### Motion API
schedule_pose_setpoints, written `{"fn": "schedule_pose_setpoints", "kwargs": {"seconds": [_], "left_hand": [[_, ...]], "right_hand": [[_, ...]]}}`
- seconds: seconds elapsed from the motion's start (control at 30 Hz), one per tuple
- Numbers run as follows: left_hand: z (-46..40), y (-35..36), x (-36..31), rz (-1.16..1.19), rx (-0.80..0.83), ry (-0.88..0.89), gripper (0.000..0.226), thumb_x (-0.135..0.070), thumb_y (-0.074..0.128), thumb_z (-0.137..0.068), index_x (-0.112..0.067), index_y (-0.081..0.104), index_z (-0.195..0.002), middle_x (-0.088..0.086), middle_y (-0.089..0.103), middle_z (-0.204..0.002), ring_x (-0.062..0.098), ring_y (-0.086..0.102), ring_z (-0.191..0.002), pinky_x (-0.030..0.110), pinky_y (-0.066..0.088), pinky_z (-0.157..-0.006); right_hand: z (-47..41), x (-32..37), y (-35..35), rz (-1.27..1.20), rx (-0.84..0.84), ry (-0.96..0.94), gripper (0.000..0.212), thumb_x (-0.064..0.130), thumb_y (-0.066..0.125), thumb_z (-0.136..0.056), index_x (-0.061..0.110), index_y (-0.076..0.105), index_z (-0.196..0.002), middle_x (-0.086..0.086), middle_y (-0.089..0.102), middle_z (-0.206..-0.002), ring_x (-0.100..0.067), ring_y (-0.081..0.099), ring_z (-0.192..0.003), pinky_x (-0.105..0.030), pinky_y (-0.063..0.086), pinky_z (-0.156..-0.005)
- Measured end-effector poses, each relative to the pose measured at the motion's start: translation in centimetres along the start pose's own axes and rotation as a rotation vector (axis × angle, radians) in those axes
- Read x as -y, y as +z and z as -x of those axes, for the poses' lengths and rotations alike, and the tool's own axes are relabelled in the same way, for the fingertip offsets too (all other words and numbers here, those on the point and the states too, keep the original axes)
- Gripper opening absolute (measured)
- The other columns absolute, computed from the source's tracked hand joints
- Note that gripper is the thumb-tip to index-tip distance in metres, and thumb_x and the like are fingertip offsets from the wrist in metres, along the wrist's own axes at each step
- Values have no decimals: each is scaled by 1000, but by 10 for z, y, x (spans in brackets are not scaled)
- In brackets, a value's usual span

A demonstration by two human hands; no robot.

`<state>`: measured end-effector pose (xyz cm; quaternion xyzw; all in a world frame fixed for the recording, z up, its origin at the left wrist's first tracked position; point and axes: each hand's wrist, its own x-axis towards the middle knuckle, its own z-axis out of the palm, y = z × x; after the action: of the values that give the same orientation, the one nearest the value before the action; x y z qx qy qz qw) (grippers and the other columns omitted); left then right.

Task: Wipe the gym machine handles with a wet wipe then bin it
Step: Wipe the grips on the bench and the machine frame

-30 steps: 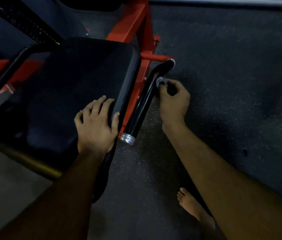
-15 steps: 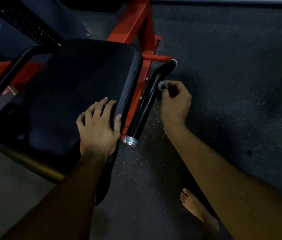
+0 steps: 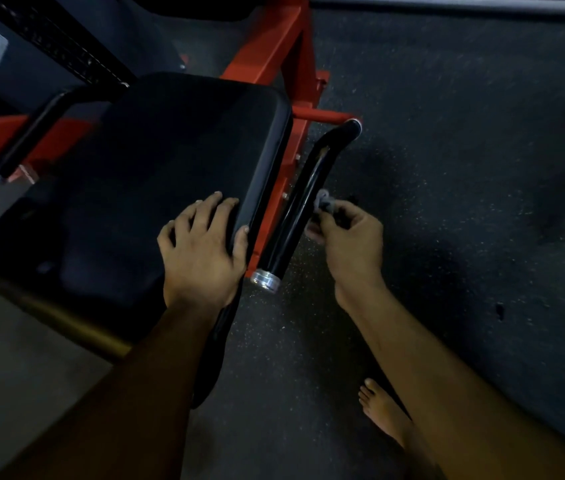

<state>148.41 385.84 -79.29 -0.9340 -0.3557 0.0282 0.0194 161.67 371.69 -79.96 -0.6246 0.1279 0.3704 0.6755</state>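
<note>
Right hand (image 3: 350, 237), pinching wipe (image 3: 323, 201), slid from handle (image 3: 303, 199) bend toward 6 o'clock, now mid-bar. Left hand (image 3: 204, 251) stayed flat, fingers spread, on seat (image 3: 156, 161).

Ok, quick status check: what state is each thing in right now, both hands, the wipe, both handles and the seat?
Left hand: flat on the seat, fingers straight.
Right hand: pinches the wet wipe.
Wet wipe: crumpled, held against the right handle.
Right handle: glossy black, wipe at mid-length; silver end cap bare.
Left handle: untouched.
Seat: black pad, hand resting on it.
</note>
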Motion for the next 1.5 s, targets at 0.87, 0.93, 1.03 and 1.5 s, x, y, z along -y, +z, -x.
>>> {"fn": "schedule_pose_setpoints", "kwargs": {"seconds": [0.87,0.93,1.03,1.5], "left_hand": [[-1,-2,0,-18,14,4,51,-52,32,-103,-29,44,-148,-6,41,-156,22,38,-140,55,33,-110],[-1,-2,-1,-14,17,7,52,-52,32,-104,-29,44,-148,-5,42,-156,23,38,-141,55,33,-110],[-1,-1,0,-14,6,6,52,-52,32,-104,-28,44,-149,-5,41,-157,23,37,-141,55,32,-110],[-1,2,0,-40,-7,0,47,-49,40,-105,-29,46,-147,-6,42,-156,22,39,-140,54,33,-109]], "right_hand": [[-13,5,14,-476,143,350,25,15,48,-104,14,66,-122,-9,72,-119,-20,70,-110,-41,53,-102],[-40,23,21,-525,31,379,22,20,54,-102,13,68,-117,-11,73,-116,-20,71,-103,-37,58,-93],[-72,44,33,-560,-46,398,18,12,51,-102,5,67,-106,-13,74,-105,-24,74,-88,-34,63,-72],[37,-2,20,-36,-34,118,24,12,51,-103,25,69,-113,11,70,-99,1,69,-86,-21,58,-80]]}}
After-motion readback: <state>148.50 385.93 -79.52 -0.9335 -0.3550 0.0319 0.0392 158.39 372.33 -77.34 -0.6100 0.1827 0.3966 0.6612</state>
